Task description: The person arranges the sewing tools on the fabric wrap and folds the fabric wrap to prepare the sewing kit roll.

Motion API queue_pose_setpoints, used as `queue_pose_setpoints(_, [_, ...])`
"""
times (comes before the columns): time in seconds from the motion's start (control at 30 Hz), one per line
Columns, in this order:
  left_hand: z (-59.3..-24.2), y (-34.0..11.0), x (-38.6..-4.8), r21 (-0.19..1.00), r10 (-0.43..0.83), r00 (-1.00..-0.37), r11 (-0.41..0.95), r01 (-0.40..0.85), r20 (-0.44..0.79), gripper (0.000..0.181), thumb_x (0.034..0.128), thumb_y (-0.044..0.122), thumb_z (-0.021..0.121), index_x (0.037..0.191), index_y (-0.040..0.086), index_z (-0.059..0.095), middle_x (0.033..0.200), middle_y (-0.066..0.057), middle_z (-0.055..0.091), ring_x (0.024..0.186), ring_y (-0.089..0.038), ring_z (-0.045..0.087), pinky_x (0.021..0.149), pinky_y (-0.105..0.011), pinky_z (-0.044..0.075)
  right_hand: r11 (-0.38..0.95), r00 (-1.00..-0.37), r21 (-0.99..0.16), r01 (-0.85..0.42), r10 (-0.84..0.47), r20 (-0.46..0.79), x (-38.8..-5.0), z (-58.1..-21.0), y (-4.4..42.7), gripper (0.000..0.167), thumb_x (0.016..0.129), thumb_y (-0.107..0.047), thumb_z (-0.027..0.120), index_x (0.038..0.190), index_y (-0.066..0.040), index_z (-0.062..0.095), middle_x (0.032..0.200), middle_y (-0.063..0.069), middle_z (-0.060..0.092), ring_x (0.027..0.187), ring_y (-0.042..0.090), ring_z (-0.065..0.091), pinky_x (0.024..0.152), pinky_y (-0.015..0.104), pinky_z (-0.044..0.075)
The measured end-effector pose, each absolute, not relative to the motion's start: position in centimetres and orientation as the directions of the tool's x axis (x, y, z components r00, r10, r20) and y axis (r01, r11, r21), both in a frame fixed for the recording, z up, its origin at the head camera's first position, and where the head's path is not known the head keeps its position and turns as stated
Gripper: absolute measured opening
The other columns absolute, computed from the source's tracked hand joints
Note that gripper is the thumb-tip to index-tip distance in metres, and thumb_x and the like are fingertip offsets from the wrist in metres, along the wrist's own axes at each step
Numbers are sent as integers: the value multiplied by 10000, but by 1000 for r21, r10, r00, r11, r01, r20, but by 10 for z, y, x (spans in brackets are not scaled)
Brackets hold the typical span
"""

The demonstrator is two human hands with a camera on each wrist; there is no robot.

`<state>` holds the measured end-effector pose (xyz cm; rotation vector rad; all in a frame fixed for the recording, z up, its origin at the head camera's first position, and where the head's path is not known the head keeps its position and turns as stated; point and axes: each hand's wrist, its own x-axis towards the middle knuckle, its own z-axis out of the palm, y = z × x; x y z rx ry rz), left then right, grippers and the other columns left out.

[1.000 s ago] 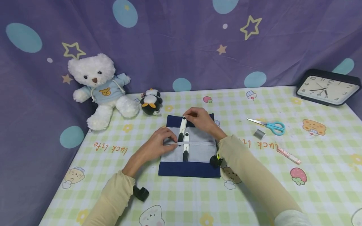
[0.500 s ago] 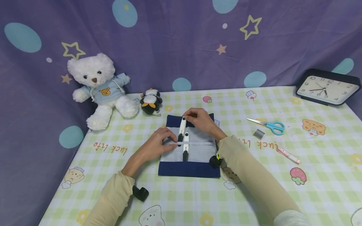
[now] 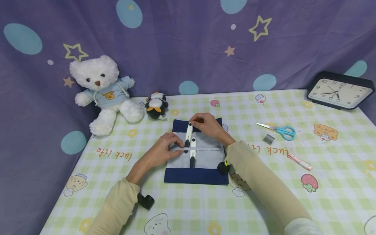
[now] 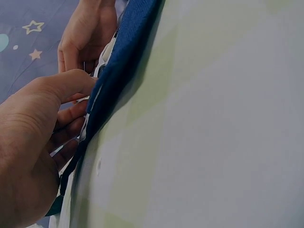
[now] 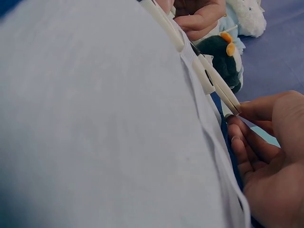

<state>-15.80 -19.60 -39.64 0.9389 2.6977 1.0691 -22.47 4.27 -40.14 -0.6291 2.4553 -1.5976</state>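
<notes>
A navy-edged grey cloth (image 3: 208,160) lies on the table with a thin pale strap (image 3: 210,149) across its middle. The left hand (image 3: 160,150) pinches the strap on its left part, between thumb and forefinger. My right hand (image 3: 209,126) pinches the far end of a slim white tool with a dark tip (image 3: 189,132); in the right wrist view the flat cream tool (image 5: 223,92) sits between thumb and fingers. Its dark tip is at the strap beside the left fingertips. A second such tool (image 3: 193,153) lies to the right, crossing beneath the strap.
A white teddy bear (image 3: 108,94) and a penguin toy (image 3: 156,106) sit at the back left. On the right lie blue-handled scissors (image 3: 285,132), a small grey square (image 3: 268,139) and a pinkish pen-shaped item (image 3: 299,161). A black clock (image 3: 340,91) stands at the back right.
My right hand and the slim white tool have shifted slightly toward me, and the dark tip reaches a little further past the strap. The left hand stays in place.
</notes>
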Motion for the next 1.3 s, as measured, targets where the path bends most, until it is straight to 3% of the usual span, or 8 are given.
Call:
queue_pose_setpoints(0.17, [-397, -197, -158, 647, 574, -809, 571, 506, 126, 122, 902, 104, 816, 984, 140, 732, 1006, 42, 646, 985, -176, 561, 991, -446, 441, 364, -896, -894, -261, -435, 85, -225, -401, 42, 186, 1060, -114, 606, 1174, -40, 733, 1074, 81, 708, 946, 209, 651, 809, 372, 522])
queue_pose_setpoints(0.47, [-397, -196, -157, 648, 573, -811, 573, 502, 122, 119, 904, 103, 813, 976, 141, 728, 993, 42, 639, 977, -180, 570, 1176, -472, 291, 378, -885, -880, -289, -457, 94, -223, -402, 41, 181, 1067, -100, 589, 1167, -37, 727, 1082, 85, 700, 937, 209, 648, 804, 371, 526])
queue_pose_setpoints(0.7, [-397, -196, -157, 653, 575, -809, 569, 501, 120, 113, 914, 113, 806, 984, 148, 726, 998, 46, 632, 970, -175, 557, 1127, -486, 351, 378, -884, -880, -289, -458, 93, -223, -401, 41, 181, 1070, -104, 585, 1157, -41, 730, 1066, 69, 700, 916, 199, 642, 782, 365, 523])
queue_pose_setpoints(1.0, [-396, -197, -158, 647, 578, -806, 568, 509, 127, 113, 913, 101, 803, 982, 143, 724, 996, 44, 638, 963, -172, 561, 1139, -485, 339, 375, -878, -879, -296, -469, 96, -223, -400, 40, 183, 1070, -107, 585, 1155, -37, 732, 1059, 63, 702, 900, 193, 649, 775, 363, 529])
queue_pose_setpoints(1.17, [-396, -197, -159, 641, 578, -805, 569, 515, 134, 118, 906, 94, 806, 980, 137, 726, 992, 43, 642, 962, -174, 561, 1064, -479, 404, 379, -879, -879, -289, -469, 86, -222, -399, 40, 181, 1071, -119, 587, 1151, -52, 735, 1051, 51, 697, 892, 190, 645, 772, 367, 528])
queue_pose_setpoints(1.3, [-396, -196, -159, 640, 581, -803, 567, 518, 135, 117, 903, 90, 807, 978, 129, 727, 994, 37, 648, 972, -184, 570, 1116, -475, 363, 383, -878, -878, -287, -471, 82, -221, -399, 40, 178, 1071, -117, 588, 1145, -55, 737, 1050, 49, 695, 894, 190, 643, 776, 365, 527])
